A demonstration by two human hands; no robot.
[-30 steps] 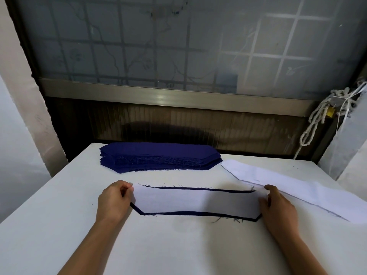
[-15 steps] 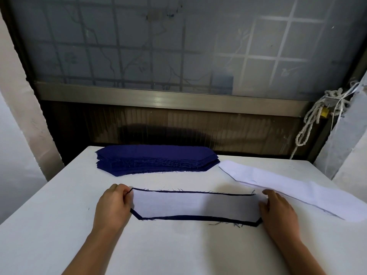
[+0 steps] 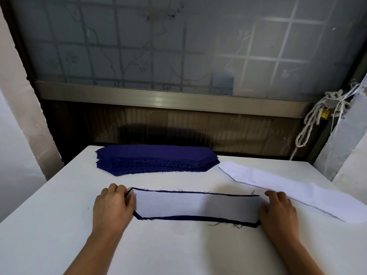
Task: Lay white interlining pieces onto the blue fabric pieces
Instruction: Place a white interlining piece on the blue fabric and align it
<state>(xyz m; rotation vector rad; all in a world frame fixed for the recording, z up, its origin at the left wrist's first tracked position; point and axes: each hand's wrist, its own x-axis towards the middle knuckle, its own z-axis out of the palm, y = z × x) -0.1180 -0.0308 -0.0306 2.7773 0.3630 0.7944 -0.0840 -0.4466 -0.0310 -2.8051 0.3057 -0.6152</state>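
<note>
white interlining piece (image 3: 196, 205) flat on a blue fabric piece (image 3: 198, 217), midway across the tabletop (image 3: 178, 253) and nearer the front edge than the back; long, with slanted ends, lengthwise parallel to the front edge. only a thin blue border showing round the white, with frayed threads along the far and near sides. left hand (image 3: 112, 209) at the left end, fingers curled, thumb lying on the white, fingertips pinching the pointed blue tip, slightly raised off the tabletop there. right hand (image 3: 279, 213) over the right end, palm down, fingers bent onto the cloth; cannot tell whether gripping or only pressing, the end itself hidden beneath. both forearms bare, reaching in from the front edge. behind the pair, close to the back edge and left of centre, a stack of blue pieces (image 3: 156, 158) of the same shape, ragged at the edges, well apart from the hands. toward the back right corner, loose white interlining (image 3: 288, 187), running slantwise from just beside the stack's right end out to the right edge, very near the right hand's fingers, touching or not unclear. beyond the back edge, a dark panel (image 3: 178, 130) under a metal sill (image 3: 158, 98) and a frosted window (image 3: 178, 46) with a grid behind. at the right, a knotted rope (image 3: 309, 124) hanging beside the window frame.
</note>
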